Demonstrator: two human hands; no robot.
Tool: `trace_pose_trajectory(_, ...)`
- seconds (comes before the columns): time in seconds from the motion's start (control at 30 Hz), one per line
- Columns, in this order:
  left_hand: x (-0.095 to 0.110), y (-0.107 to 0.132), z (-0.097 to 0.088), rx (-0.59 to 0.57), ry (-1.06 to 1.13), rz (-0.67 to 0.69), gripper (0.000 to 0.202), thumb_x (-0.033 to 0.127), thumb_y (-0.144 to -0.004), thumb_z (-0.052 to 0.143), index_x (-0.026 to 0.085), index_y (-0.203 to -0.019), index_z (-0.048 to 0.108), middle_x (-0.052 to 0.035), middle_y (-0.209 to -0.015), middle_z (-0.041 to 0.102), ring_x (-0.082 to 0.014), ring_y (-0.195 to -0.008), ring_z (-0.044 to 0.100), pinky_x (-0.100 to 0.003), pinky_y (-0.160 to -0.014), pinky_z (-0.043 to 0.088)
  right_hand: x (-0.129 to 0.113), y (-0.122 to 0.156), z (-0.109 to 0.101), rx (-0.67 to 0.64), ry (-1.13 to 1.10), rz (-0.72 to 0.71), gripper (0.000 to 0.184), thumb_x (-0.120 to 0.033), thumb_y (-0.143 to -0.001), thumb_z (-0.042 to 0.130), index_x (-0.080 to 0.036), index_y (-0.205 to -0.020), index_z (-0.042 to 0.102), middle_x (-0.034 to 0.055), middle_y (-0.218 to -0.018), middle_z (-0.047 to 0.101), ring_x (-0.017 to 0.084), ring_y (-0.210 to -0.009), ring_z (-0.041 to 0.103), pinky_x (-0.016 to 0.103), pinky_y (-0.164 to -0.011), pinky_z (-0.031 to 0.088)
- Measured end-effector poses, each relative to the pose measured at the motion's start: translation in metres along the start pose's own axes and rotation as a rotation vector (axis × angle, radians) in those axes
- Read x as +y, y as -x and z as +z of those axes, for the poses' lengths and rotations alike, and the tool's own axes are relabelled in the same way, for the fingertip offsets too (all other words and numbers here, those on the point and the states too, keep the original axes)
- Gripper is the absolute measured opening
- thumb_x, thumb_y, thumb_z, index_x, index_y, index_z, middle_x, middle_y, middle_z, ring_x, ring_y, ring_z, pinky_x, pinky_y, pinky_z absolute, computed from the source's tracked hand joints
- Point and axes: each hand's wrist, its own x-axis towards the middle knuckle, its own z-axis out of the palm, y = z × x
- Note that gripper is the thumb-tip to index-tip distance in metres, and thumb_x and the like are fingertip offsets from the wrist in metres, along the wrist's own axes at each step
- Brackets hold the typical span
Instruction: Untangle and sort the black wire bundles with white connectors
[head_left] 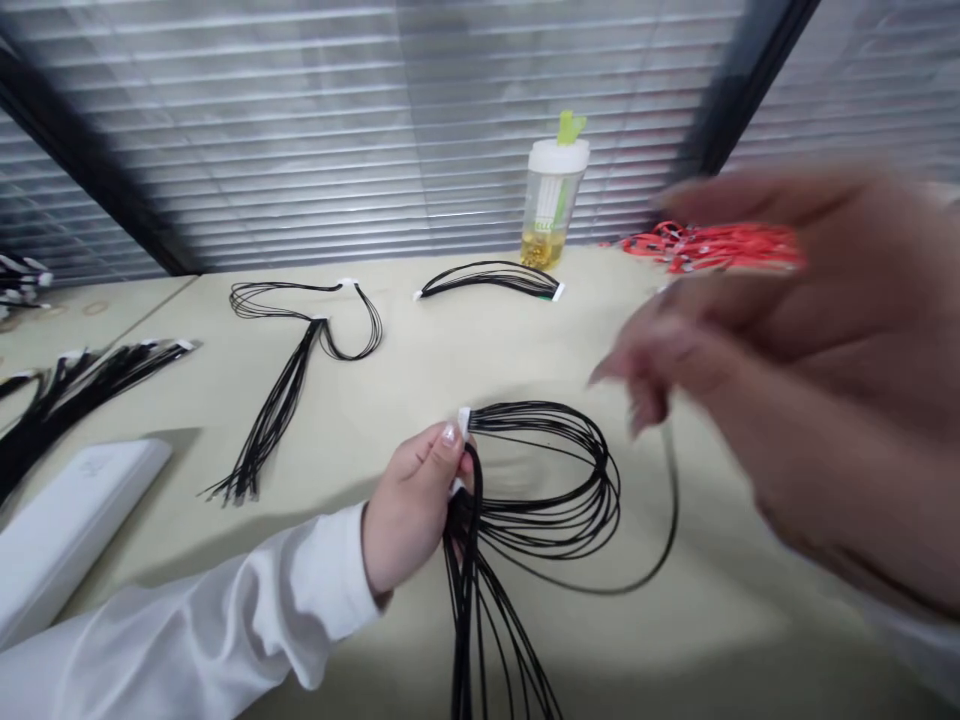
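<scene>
My left hand is closed around a black wire harness, its thumb pressed beside a white connector. Several thin wires loop out to the right of that connector, and more hang down toward the table's front edge. A second white piece shows partly below the thumb. One single black wire bends away from the bundle and rises to my right hand. Thumb and fingers of that hand are pinched together at the wire's end, large and blurred near the camera. The wire's tip is hidden in the fingers.
Behind lie another black harness and a short one. A bottle with yellow liquid stands by the blinds. Red wires are heaped at the back right. On the left are more black wires and a white box.
</scene>
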Motion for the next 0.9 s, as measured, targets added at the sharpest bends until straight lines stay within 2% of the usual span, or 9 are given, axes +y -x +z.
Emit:
trace_pose_trajectory(0.07,0.002,0.000,0.001,0.000,-0.014,0.035,0.040,0.050,-0.077,0.052,0.015,-0.059,0.045,0.0023,-0.050,0.043,-0.0068,-0.045,0.038,-0.019,-0.043,0.032,0.005,0.006,0.018,-0.177,-0.042,0.064,0.039,-0.013,-0.082,0.046,-0.018,-0.117,0.030,-0.0042,-0.066,0.056,0.006,-0.058,0.052,0.019,-0.056,0.041)
trace_pose_trajectory(0.13,0.004,-0.001,0.002,0.002,-0.022,0.045,0.039,0.049,-0.077,0.053,0.015,-0.059,0.045,0.0015,-0.051,0.044,-0.0081,-0.048,0.040,-0.020,-0.046,0.034,0.012,0.009,0.031,-0.334,0.007,0.093,0.025,-0.010,-0.080,0.047,-0.017,-0.104,0.043,-0.0051,-0.061,0.056,0.007,-0.056,0.050,0.020,-0.054,0.039)
trace_pose_trajectory(0.17,0.004,-0.001,0.002,0.003,-0.024,0.050,0.039,0.048,-0.077,0.053,0.015,-0.058,0.045,0.0013,-0.051,0.045,-0.0085,-0.048,0.040,-0.020,-0.046,0.034,0.015,0.009,0.035,-0.366,0.034,0.086,0.016,-0.009,-0.080,0.046,-0.017,-0.094,0.049,-0.0046,-0.062,0.056,0.007,-0.056,0.049,0.020,-0.054,0.037)
trace_pose_trajectory(0.2,0.004,-0.001,0.002,0.001,-0.029,0.055,0.039,0.048,-0.077,0.053,0.015,-0.058,0.046,0.0011,-0.051,0.045,-0.0087,-0.049,0.041,-0.020,-0.047,0.034,0.017,0.009,0.038,-0.375,0.052,0.070,0.011,-0.009,-0.081,0.046,-0.017,-0.084,0.052,-0.0042,-0.063,0.057,0.007,-0.056,0.048,0.020,-0.054,0.036)
trace_pose_trajectory(0.27,0.003,-0.002,0.002,-0.001,-0.046,0.064,0.039,0.048,-0.078,0.052,0.015,-0.058,0.047,0.0006,-0.052,0.046,-0.0089,-0.050,0.041,-0.020,-0.047,0.035,0.020,0.009,0.041,-0.362,0.063,0.027,0.016,-0.008,-0.081,0.046,-0.017,-0.072,0.056,-0.0038,-0.066,0.057,0.006,-0.060,0.048,0.019,-0.058,0.036)
trace_pose_trajectory(0.37,0.001,-0.001,0.000,-0.005,-0.053,0.060,0.038,0.047,-0.080,0.050,0.015,-0.059,0.049,0.0007,-0.054,0.047,-0.0081,-0.051,0.041,-0.020,-0.048,0.034,0.023,0.010,0.044,-0.321,0.048,-0.003,0.012,-0.010,-0.081,0.048,-0.017,-0.078,0.057,-0.0042,-0.068,0.058,0.005,-0.063,0.049,0.018,-0.060,0.035)
trace_pose_trajectory(0.43,0.001,-0.001,0.000,-0.021,-0.045,0.050,0.037,0.046,-0.081,0.049,0.015,-0.060,0.049,0.0012,-0.055,0.046,-0.0075,-0.050,0.040,-0.020,-0.048,0.033,0.024,0.011,0.046,-0.310,0.037,0.027,0.008,-0.010,-0.079,0.050,-0.017,-0.084,0.052,-0.0060,-0.062,0.055,0.005,-0.057,0.046,0.018,-0.056,0.033)
trace_pose_trajectory(0.57,0.001,0.000,-0.001,-0.053,-0.056,0.043,0.036,0.045,-0.081,0.049,0.015,-0.061,0.049,0.0013,-0.056,0.045,-0.0070,-0.048,0.038,-0.020,-0.046,0.031,0.027,0.012,0.049,-0.347,0.012,0.089,0.018,-0.007,-0.077,0.050,-0.017,-0.088,0.040,-0.0085,-0.055,0.049,0.005,-0.050,0.040,0.018,-0.052,0.030)
trace_pose_trajectory(0.9,-0.001,-0.001,-0.002,-0.067,-0.117,0.083,0.035,0.044,-0.083,0.046,0.016,-0.063,0.051,0.0022,-0.055,0.046,-0.0062,-0.049,0.037,-0.020,-0.050,0.033,0.030,0.009,0.048,-0.447,-0.081,0.142,0.019,-0.007,-0.077,0.048,-0.018,-0.088,0.038,-0.0082,-0.057,0.050,0.005,-0.051,0.041,0.017,-0.053,0.030)
